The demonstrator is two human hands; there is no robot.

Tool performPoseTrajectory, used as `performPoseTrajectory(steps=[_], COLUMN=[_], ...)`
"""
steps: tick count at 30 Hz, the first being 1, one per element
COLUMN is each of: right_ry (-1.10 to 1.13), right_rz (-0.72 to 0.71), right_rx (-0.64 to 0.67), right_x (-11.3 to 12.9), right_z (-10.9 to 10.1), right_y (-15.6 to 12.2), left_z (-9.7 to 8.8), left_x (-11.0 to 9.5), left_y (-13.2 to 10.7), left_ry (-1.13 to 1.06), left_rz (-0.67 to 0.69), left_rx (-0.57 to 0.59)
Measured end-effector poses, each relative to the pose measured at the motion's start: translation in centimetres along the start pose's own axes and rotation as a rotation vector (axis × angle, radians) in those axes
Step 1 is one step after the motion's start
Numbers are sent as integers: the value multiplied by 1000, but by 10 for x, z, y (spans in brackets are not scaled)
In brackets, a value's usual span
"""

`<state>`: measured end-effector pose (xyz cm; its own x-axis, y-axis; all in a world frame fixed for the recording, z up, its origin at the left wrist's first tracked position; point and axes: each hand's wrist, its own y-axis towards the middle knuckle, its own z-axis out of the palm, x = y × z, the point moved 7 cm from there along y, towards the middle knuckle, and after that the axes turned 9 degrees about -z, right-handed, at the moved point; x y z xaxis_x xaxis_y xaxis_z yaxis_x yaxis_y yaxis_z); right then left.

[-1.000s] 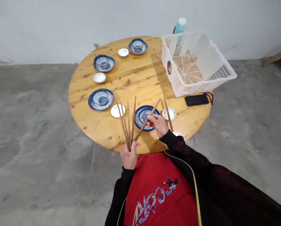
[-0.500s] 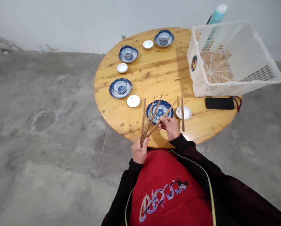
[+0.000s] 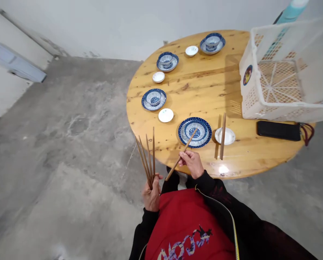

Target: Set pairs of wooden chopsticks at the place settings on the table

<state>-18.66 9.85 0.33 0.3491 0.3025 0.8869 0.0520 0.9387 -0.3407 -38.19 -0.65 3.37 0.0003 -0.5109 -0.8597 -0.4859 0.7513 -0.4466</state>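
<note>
My left hand (image 3: 151, 193) is closed round the lower ends of several brown chopsticks (image 3: 153, 151), which fan out upward beyond the table's edge. Between the fingertips of my right hand (image 3: 192, 162) is a chopstick (image 3: 175, 167), slanting up so its tip overlaps the nearest blue-and-white bowl and plate (image 3: 182, 134). Just right of that setting, a pair of chopsticks (image 3: 223, 139) rests across a small white dish (image 3: 231, 137). Left of it lies another small white dish (image 3: 166, 115).
Blue-and-white bowls on plates (image 3: 143, 99) line the left and far side of the round wooden table (image 3: 205, 86), with small white dishes between them. A white plastic basket (image 3: 249, 97) stands at the right, a turquoise bottle (image 3: 291, 13) behind it. A black phone (image 3: 278, 130) lies before the basket.
My hands have come apart, and the chopstick in my right hand has separated from the bunch in my left. The view has swung left, so the table sits further right.
</note>
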Motion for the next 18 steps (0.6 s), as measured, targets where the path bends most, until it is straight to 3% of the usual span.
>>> performPoseTrajectory(steps=[6,9,12,18], right_ry=[-69,-63,-38,-39], right_rz=[-40,-68,-77,-61], right_rx=[-26,-108,-185,-167], right_x=[-14,-18,-29,-68], right_z=[-5,3,28,123], right_y=[-15,-17,-17,-8], left_z=[0,-12,-46,-156], left_x=[-10,-17,-22,-22], left_y=[21,38,62,125], left_ry=[8,51,53,-49], left_rz=[31,78,113,136], left_rx=[71,138,155,10])
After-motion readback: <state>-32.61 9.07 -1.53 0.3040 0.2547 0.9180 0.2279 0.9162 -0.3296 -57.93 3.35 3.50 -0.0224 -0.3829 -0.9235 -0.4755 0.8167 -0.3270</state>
